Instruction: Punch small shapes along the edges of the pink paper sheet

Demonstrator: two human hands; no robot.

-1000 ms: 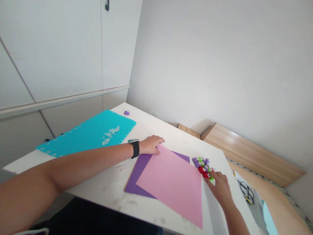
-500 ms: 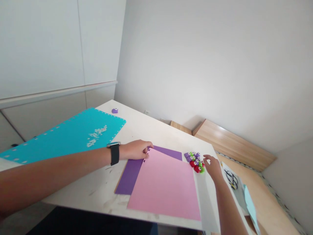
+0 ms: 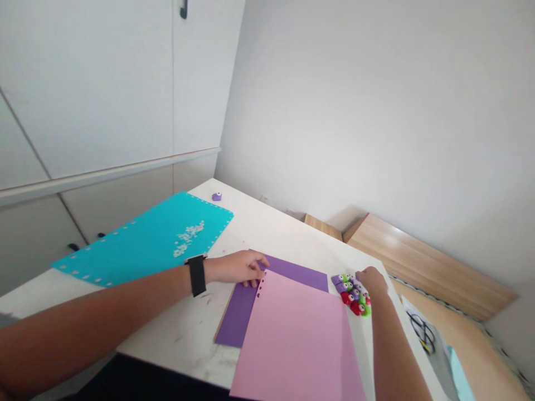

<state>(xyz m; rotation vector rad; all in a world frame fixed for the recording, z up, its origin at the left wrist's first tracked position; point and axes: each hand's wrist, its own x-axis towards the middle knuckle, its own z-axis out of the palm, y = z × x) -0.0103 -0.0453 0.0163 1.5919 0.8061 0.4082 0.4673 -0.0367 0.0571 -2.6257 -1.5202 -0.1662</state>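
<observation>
Left fingers [image 3: 261,259] at pink paper [image 3: 301,334], bottom cropped, right fingers [image 3: 364,275] partly hidden

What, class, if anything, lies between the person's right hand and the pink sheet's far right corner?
The cluster of purple, green and red googly-eyed pieces lies between the right hand and that corner of the pink sheet.

My left hand [image 3: 244,267] touches the punched corner of a pink sheet [image 3: 296,340] overlapping purple paper [image 3: 236,323] on the counter [image 3: 267,223]. My right hand [image 3: 371,280], fingers curled, is at the clustered craft punches [image 3: 346,287]; grip hidden. Turquoise sheet [image 3: 146,239] at left, bearing white blossom shapes [image 3: 186,239]; lone purple punch [image 3: 217,196] beyond.
</observation>
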